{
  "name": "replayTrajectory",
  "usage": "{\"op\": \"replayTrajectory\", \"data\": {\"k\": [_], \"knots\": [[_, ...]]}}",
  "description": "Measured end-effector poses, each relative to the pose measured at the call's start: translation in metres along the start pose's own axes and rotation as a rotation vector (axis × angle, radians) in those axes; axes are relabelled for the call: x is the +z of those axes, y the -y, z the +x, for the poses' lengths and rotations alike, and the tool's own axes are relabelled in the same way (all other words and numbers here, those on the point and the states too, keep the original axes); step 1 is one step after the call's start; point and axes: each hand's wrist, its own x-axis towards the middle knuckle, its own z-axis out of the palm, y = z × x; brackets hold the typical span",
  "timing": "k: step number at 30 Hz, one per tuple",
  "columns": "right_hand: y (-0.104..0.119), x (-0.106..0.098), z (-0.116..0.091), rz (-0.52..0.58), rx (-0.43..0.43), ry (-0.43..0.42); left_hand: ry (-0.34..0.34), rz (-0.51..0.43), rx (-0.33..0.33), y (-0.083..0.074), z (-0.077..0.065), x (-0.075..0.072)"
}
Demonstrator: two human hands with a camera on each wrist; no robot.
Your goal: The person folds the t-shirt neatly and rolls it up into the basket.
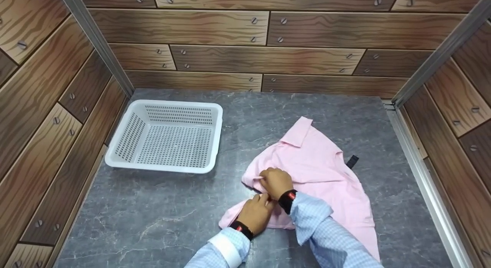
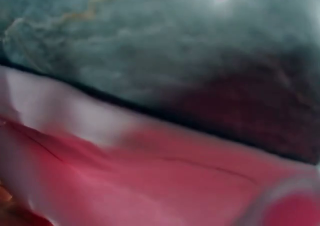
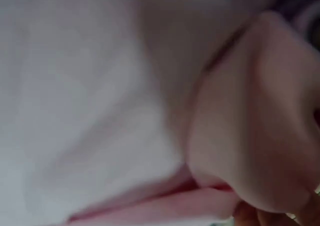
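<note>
A pink shirt (image 1: 326, 164) lies on the grey marbled surface, folded over itself, with a flat flap at its far end. My right hand (image 1: 277, 182) pinches an edge of the cloth on its left side. Just below and to the left, my left hand (image 1: 255, 213) grips the lower part of the shirt, its fingertips near the right wrist. Pink cloth (image 2: 150, 181) fills the lower left wrist view, blurred. In the right wrist view a fold of the cloth (image 3: 250, 136) rises beside fingers at the bottom right edge.
A white perforated plastic basket (image 1: 165, 170) stands at the left on the grey surface (image 1: 153, 206). A small black strip (image 1: 352, 161) lies by the shirt's right edge. Wood-patterned walls (image 1: 230, 28) with metal corner rails enclose the back and sides.
</note>
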Motion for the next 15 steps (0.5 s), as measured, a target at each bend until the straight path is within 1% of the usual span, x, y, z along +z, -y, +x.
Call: {"op": "replayTrajectory", "data": {"k": [2,4,6,8,10,12,13,15], "knots": [[-0.007,-0.003,0.000,0.125,0.058,-0.042,0.005,-0.032,-0.021,0.000,0.000,-0.001],[-0.016,-0.010,-0.001,0.282,0.117,-0.106,0.010,-0.051,-0.043,0.000,-0.001,-0.002],[-0.027,-0.019,-0.002,0.409,0.160,-0.182,0.015,-0.050,-0.064,0.000,0.000,-0.003],[-0.038,-0.030,-0.006,0.491,0.197,-0.247,0.027,-0.030,-0.080,-0.001,0.000,-0.003],[-0.050,-0.040,-0.014,0.516,0.236,-0.290,0.036,-0.007,-0.089,-0.002,0.001,-0.004],[-0.062,-0.050,-0.024,0.517,0.263,-0.310,0.039,0.015,-0.086,-0.003,0.001,-0.004],[-0.068,-0.054,-0.031,0.505,0.271,-0.312,0.036,0.028,-0.076,-0.003,0.001,-0.003],[-0.081,-0.061,-0.045,0.441,0.287,-0.284,0.014,0.045,-0.047,-0.002,0.000,-0.003]]}}
